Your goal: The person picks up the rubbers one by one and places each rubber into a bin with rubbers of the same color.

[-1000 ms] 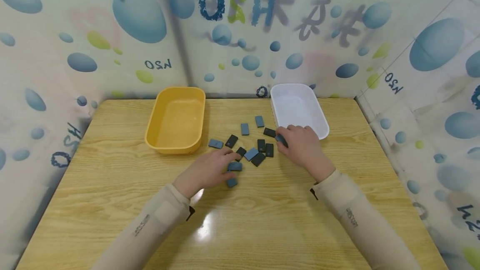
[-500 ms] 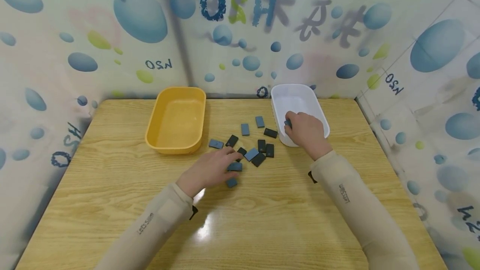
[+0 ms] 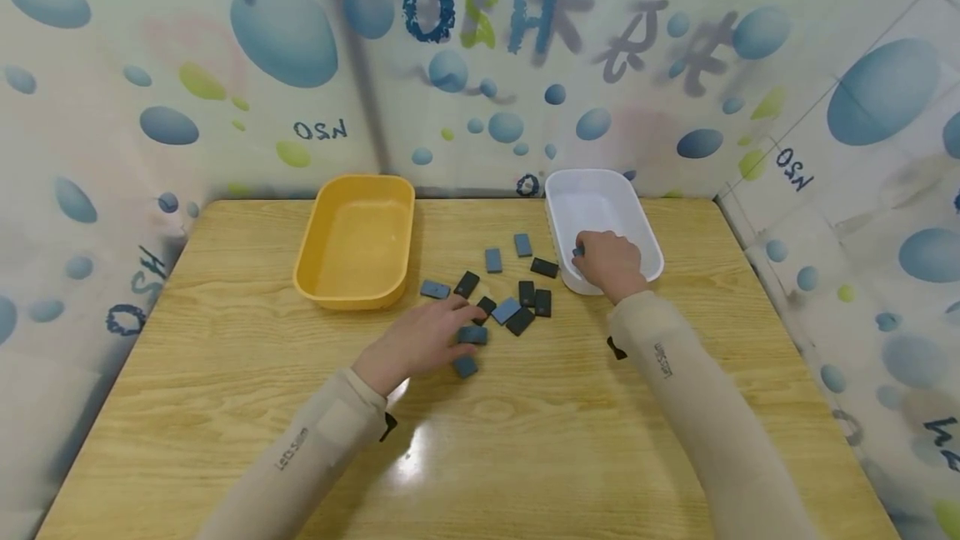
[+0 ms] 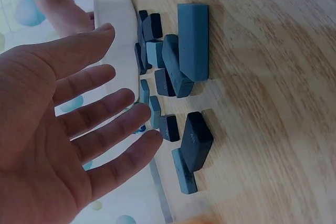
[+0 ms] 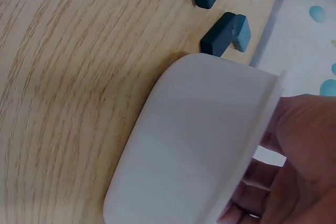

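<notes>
My right hand (image 3: 609, 263) reaches down into the white plastic tub (image 3: 645, 227). A small blue rectangular block (image 3: 578, 252) shows at its fingertips, mostly covered by the hand. In the right wrist view the curled fingers are partly behind the tub wall (image 5: 184, 140), and the block is hidden. My left hand (image 3: 415, 342) hovers with spread, relaxed fingers over the left side of a loose group of blocks. Nothing is held in the left palm (image 4: 47, 129). Nearest to it are a blue block (image 3: 473, 335), another blue block (image 3: 466, 367) and a black block (image 3: 486, 307).
Several more black and blue blocks lie scattered between the tubs, among them a black block (image 3: 544, 267) close to the white tub. A yellow tub (image 3: 305, 273) stands at the back left. Behind the wooden table (image 3: 525, 457) hangs a patterned sheet (image 3: 480, 107).
My right hand has carried a blue block from beside the white tub over its near wall and lowered into the tub. My left hand stays almost still.
</notes>
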Demonstrator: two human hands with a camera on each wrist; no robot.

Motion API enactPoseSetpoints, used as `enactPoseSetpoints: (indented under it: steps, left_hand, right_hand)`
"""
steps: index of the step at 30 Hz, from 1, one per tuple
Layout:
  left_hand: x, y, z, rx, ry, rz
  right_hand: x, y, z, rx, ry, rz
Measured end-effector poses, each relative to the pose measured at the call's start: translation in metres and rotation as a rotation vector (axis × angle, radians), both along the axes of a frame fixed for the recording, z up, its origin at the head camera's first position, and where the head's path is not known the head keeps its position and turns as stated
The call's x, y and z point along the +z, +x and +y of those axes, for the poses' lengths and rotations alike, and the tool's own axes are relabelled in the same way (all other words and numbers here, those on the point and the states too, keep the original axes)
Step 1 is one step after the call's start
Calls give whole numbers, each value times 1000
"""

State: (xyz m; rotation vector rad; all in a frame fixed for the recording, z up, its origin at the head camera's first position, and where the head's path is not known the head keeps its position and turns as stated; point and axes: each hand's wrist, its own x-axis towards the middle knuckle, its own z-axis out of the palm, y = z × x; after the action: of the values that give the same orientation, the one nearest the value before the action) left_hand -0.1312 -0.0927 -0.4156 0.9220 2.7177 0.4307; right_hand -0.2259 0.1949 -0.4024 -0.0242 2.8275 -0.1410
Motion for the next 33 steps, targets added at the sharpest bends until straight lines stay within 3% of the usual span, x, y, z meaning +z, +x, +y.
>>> enactPoseSetpoints:
  steps: [12, 33]
  left_hand:
    - [-8, 1, 2, 18, -17, -16]
    - [-10, 3, -8, 53, -9, -47]
  right_hand:
    - [-8, -8, 1, 20, 25, -78]
    - [-15, -13, 3, 50, 21, -71]
